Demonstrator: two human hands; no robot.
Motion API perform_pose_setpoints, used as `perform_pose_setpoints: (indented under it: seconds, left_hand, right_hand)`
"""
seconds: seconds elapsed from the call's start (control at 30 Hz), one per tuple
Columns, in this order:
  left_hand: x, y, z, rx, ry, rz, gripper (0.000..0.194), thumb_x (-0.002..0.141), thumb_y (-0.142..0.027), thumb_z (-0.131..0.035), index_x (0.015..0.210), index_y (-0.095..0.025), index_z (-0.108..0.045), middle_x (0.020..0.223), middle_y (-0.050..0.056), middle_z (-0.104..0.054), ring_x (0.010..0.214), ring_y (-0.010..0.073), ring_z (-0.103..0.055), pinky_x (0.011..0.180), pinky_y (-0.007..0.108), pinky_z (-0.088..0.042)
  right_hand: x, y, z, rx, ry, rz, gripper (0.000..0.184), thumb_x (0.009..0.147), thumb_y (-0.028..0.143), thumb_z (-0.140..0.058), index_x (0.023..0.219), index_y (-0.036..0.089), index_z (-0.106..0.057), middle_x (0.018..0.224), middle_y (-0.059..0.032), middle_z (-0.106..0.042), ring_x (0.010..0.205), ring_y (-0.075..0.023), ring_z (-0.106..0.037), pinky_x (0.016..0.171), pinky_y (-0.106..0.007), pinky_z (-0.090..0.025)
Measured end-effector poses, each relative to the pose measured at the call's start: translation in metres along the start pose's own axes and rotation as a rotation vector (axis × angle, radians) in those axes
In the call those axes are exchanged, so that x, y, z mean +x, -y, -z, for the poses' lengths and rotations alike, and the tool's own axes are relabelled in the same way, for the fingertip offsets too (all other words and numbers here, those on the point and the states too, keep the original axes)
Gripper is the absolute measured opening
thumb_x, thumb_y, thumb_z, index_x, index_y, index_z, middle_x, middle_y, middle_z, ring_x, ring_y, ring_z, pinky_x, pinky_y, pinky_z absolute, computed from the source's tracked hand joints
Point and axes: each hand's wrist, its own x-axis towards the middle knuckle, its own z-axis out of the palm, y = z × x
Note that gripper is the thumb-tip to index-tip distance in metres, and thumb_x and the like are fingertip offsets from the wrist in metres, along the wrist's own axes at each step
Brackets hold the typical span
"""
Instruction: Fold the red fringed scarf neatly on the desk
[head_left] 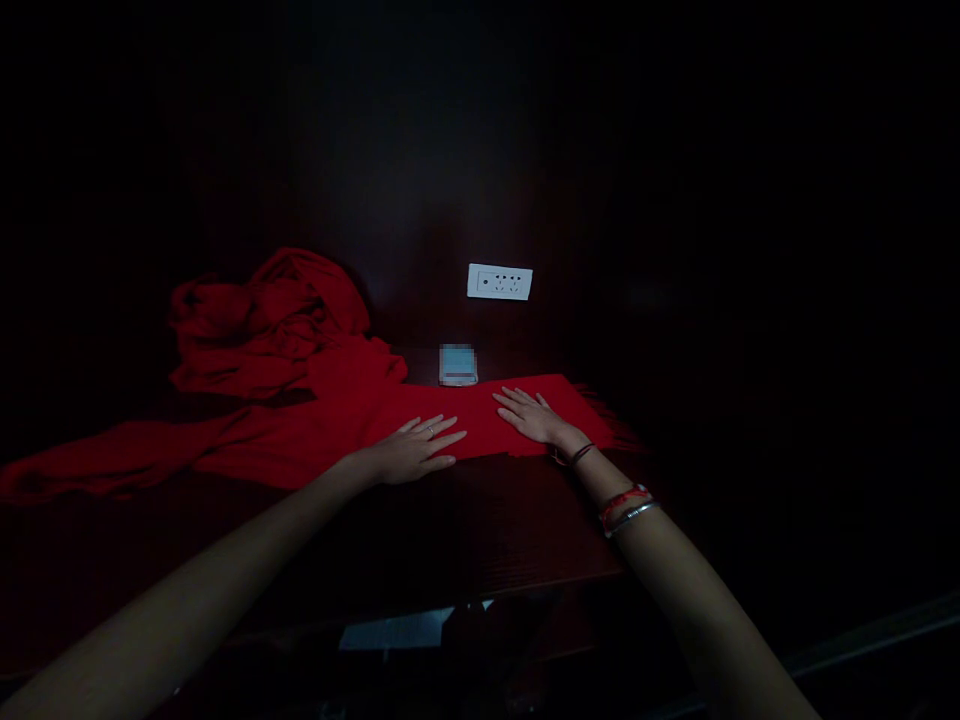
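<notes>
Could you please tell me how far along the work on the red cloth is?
It looks partly done. The red cloth's fringed end already lies fairly flat on the table. In hand is the flat stretch, with the left hand and right hand spread over it. What seems left is the bunched heap and the wrinkled strip in front of it.

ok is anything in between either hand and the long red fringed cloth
Nothing visible is: the left hand and right hand both lie spread on the long red fringed cloth. The small pale blue square item sits by its far edge, outside both hands' contact.
</notes>
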Motion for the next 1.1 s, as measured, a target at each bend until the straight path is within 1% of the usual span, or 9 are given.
perform_pose_setpoints:
  seconds: [0.13,0.3,0.47,0.53,0.63,0.73,0.8,0.9,1.1]
  left_hand:
    - [-0.003,-0.002,0.001,0.009,-0.035,0.006,0.046,0.086,-0.044,-0.022,0.129,-0.029,-0.018,0.137,0.005,-0.017,0.124,0.0223,-0.012,0.096,0.045,-0.016]
    - [-0.013,0.002,0.01,0.059,-0.089,0.026,0.052,0.081,-0.052,-0.03,0.127,-0.027,-0.028,0.135,0.007,-0.022,0.123,0.0241,-0.015,0.096,0.046,-0.014]
    - [-0.025,0.01,0.015,-0.036,0.034,0.066,0.063,0.076,-0.059,-0.033,0.129,-0.03,-0.018,0.137,0.008,-0.014,0.124,0.0273,-0.008,0.094,0.052,-0.014]
    - [-0.03,0.013,0.013,-0.068,0.053,0.075,0.068,0.074,-0.059,-0.036,0.13,-0.03,-0.012,0.138,0.009,-0.009,0.124,0.0278,-0.006,0.094,0.051,-0.014]
    - [-0.039,0.016,0.013,-0.077,-0.039,0.033,0.071,0.074,-0.054,-0.043,0.131,-0.028,-0.009,0.138,0.009,-0.004,0.124,0.026,-0.007,0.096,0.044,-0.017]
    - [-0.048,0.016,0.019,-0.051,-0.153,-0.022,0.062,0.076,-0.039,-0.047,0.129,-0.025,-0.019,0.133,0.008,-0.017,0.12,0.0213,-0.021,0.096,0.032,-0.023]
    - [-0.052,0.016,0.025,-0.02,-0.174,-0.039,0.057,0.074,-0.025,-0.049,0.127,-0.025,-0.026,0.125,0.007,-0.029,0.111,0.0179,-0.034,0.092,0.027,-0.029]
    - [-0.054,0.018,0.031,0.029,-0.182,0.003,0.056,0.069,-0.011,-0.045,0.122,-0.026,-0.034,0.115,0.004,-0.039,0.1,0.0161,-0.044,0.086,0.026,-0.035]
    - [-0.047,0.024,0.028,0.001,-0.244,-0.028,0.044,0.069,-0.004,-0.036,0.11,-0.02,-0.044,0.103,0.003,-0.051,0.095,0.0146,-0.047,0.085,0.025,-0.035]
  right_hand:
    - [0.0,0.0,0.0,-0.015,0.006,0.0,0.051,0.084,0.05,-0.015,0.129,0.027,-0.022,0.137,-0.0016,-0.016,0.125,-0.0208,-0.011,0.097,-0.051,-0.009]
    - [-0.004,-0.009,-0.003,-0.037,-0.015,0.001,0.051,0.084,0.05,-0.016,0.129,0.028,-0.023,0.137,-0.0017,-0.018,0.124,-0.022,-0.013,0.096,-0.051,-0.011]
    - [-0.011,-0.015,0.001,-0.014,-0.099,0.008,0.049,0.084,0.047,-0.024,0.126,0.024,-0.032,0.133,-0.0058,-0.028,0.122,-0.0228,-0.02,0.095,-0.052,-0.014]
    - [-0.014,-0.006,0.005,0.013,-0.183,0.099,0.047,0.083,0.046,-0.03,0.122,0.022,-0.038,0.128,-0.0072,-0.037,0.12,-0.0216,-0.025,0.096,-0.048,-0.016]
    - [-0.019,0.021,0.011,0.075,-0.249,0.331,0.044,0.081,0.044,-0.037,0.118,0.021,-0.044,0.121,-0.0068,-0.045,0.115,-0.0181,-0.033,0.096,-0.037,-0.023]
    - [-0.022,0.053,0.012,0.103,-0.181,0.516,0.044,0.079,0.042,-0.042,0.116,0.019,-0.045,0.117,-0.0071,-0.048,0.109,-0.0168,-0.039,0.093,-0.032,-0.028]
    - [-0.023,0.069,0.01,0.094,-0.118,0.586,0.045,0.077,0.042,-0.046,0.115,0.018,-0.046,0.113,-0.0079,-0.049,0.105,-0.0173,-0.042,0.091,-0.031,-0.03]
    - [-0.024,0.08,0.005,0.068,-0.108,0.619,0.046,0.075,0.04,-0.05,0.113,0.015,-0.047,0.107,-0.0088,-0.051,0.098,-0.0184,-0.045,0.086,-0.032,-0.033]
    - [-0.025,0.086,-0.004,0.039,-0.283,0.543,0.031,0.072,0.029,-0.054,0.1,0.016,-0.049,0.093,-0.0064,-0.052,0.089,-0.0187,-0.046,0.083,-0.035,-0.035]
